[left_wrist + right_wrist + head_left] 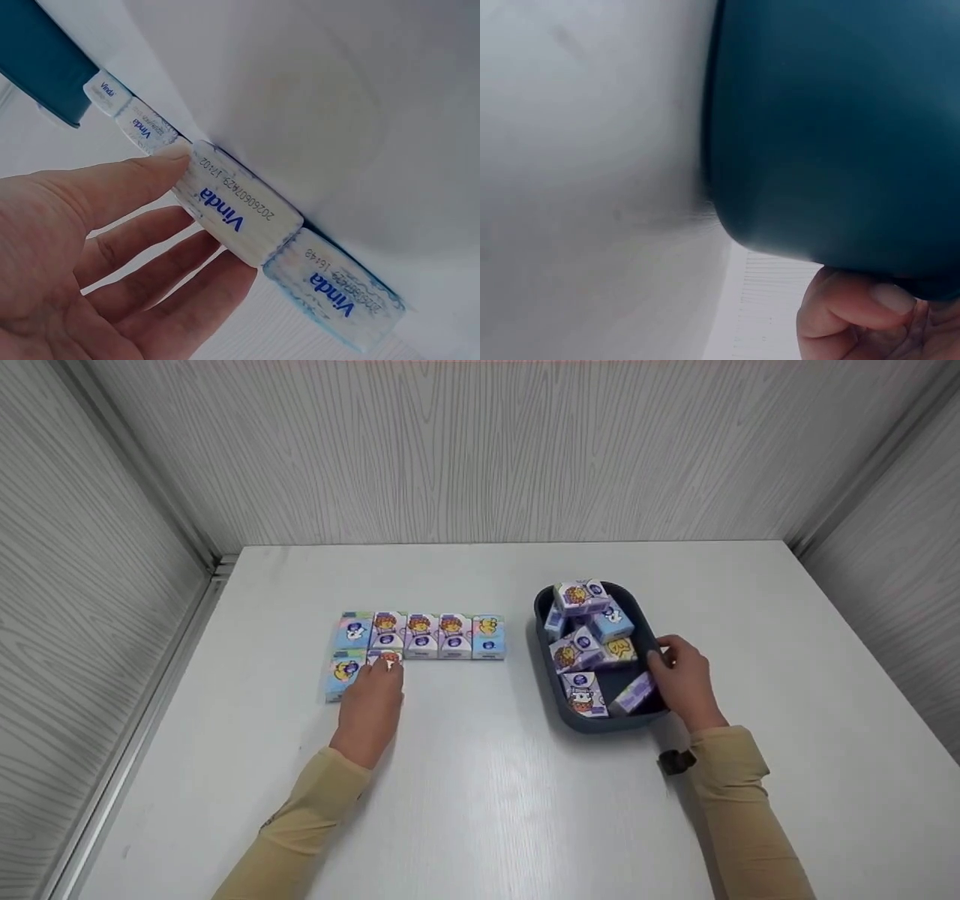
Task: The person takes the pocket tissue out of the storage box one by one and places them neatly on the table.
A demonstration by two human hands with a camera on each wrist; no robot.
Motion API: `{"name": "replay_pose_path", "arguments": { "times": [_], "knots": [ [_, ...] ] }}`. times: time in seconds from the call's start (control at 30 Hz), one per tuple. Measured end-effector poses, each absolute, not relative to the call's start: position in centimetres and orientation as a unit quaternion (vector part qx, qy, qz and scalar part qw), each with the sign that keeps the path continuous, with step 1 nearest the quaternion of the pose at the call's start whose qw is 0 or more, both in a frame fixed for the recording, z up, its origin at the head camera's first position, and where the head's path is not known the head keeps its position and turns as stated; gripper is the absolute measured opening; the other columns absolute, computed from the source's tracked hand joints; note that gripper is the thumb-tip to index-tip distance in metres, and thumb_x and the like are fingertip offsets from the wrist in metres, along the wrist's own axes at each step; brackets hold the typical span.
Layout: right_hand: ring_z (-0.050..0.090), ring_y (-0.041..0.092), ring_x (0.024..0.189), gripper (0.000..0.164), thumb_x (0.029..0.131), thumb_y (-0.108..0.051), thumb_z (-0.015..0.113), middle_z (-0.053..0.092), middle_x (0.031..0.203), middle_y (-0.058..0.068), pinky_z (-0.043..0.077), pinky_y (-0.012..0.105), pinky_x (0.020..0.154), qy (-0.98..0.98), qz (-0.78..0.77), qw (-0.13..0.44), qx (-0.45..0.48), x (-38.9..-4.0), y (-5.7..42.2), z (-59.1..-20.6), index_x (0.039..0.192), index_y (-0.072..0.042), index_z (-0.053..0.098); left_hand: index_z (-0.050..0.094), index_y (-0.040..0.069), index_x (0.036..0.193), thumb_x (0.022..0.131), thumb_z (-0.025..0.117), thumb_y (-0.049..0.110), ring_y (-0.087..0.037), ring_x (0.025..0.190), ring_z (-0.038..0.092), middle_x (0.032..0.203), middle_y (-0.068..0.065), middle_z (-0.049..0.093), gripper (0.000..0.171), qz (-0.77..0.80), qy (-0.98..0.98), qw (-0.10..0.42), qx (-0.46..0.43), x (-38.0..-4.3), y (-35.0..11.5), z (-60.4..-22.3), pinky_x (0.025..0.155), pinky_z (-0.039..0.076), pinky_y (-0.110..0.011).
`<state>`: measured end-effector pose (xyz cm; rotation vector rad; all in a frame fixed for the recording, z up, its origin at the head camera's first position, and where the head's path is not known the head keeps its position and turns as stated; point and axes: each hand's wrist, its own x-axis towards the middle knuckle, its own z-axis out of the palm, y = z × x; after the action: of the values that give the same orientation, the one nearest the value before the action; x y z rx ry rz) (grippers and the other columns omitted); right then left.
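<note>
My left hand (369,712) pinches a small purple-and-white tissue pack (244,206) between thumb and fingers; "Vinda" is printed on its end. The pack sits on the table beside a blue pack (344,676), in a second, nearer row. Behind them, several blue and purple packs (422,635) stand side by side in a row. My right hand (685,684) grips the right wall of a dark blue-green plastic bin (817,135), with the thumb at its rim. Loose tissue packs (576,649) lie jumbled inside the bin, some tilted on others.
The white table (480,802) extends to grey wood-grain panels (495,450) at the back and both sides. A small black object (676,762) shows at my right wrist. The bin stands a short way right of the row.
</note>
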<state>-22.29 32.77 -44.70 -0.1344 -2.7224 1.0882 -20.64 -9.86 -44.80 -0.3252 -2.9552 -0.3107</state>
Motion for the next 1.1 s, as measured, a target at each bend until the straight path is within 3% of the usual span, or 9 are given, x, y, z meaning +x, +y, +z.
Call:
{"name": "replay_pose_path", "arguments": {
  "times": [0.4, 0.63, 0.9, 1.1],
  "knots": [
    [0.048, 0.023, 0.07, 0.03, 0.098, -0.017, 0.049, 0.053, 0.081, 0.013, 0.041, 0.035, 0.061, -0.923, 0.368, 0.102, -0.046, -22.5, 32.9, -44.8, 0.119, 0.002, 0.056, 0.059, -0.004, 0.119, 0.085, 0.073, 0.017, -0.035, 0.105, 0.056, 0.118, -0.022, 0.056, 0.042, -0.101, -0.986, 0.074, -0.112, -20.2, -8.6, -44.1, 0.084, 0.052, -0.044],
    [0.047, 0.023, 0.068, 0.029, 0.097, -0.015, 0.051, 0.055, 0.079, 0.014, 0.04, 0.034, 0.061, -0.924, 0.362, 0.118, -0.035, -22.4, 32.7, -45.0, 0.118, 0.004, 0.058, 0.06, 0.002, 0.12, 0.089, 0.07, 0.027, -0.03, 0.106, 0.055, 0.116, -0.016, 0.057, 0.041, -0.1, -0.974, 0.068, -0.19, -19.4, -4.6, -42.9, 0.088, 0.05, -0.041],
    [0.047, 0.023, 0.072, 0.03, 0.098, -0.017, 0.05, 0.054, 0.084, 0.014, 0.041, 0.033, 0.062, -0.922, 0.371, 0.096, -0.045, -22.3, 32.6, -44.7, 0.119, 0.003, 0.056, 0.061, 0.004, 0.119, 0.09, 0.067, 0.028, -0.027, 0.106, 0.056, 0.117, -0.013, 0.058, 0.038, -0.12, -0.948, 0.114, -0.273, -18.8, 0.0, -42.3, 0.089, 0.049, -0.038],
    [0.048, 0.023, 0.072, 0.032, 0.098, -0.017, 0.05, 0.054, 0.084, 0.014, 0.042, 0.034, 0.062, -0.922, 0.372, 0.091, -0.049, -22.4, 32.7, -44.5, 0.122, 0.003, 0.056, 0.062, 0.005, 0.116, 0.091, 0.066, 0.027, -0.023, 0.099, 0.056, 0.109, -0.01, 0.058, 0.034, -0.132, -0.93, 0.118, -0.322, -18.6, 4.1, -41.9, 0.085, 0.049, -0.035]
  ]
}}
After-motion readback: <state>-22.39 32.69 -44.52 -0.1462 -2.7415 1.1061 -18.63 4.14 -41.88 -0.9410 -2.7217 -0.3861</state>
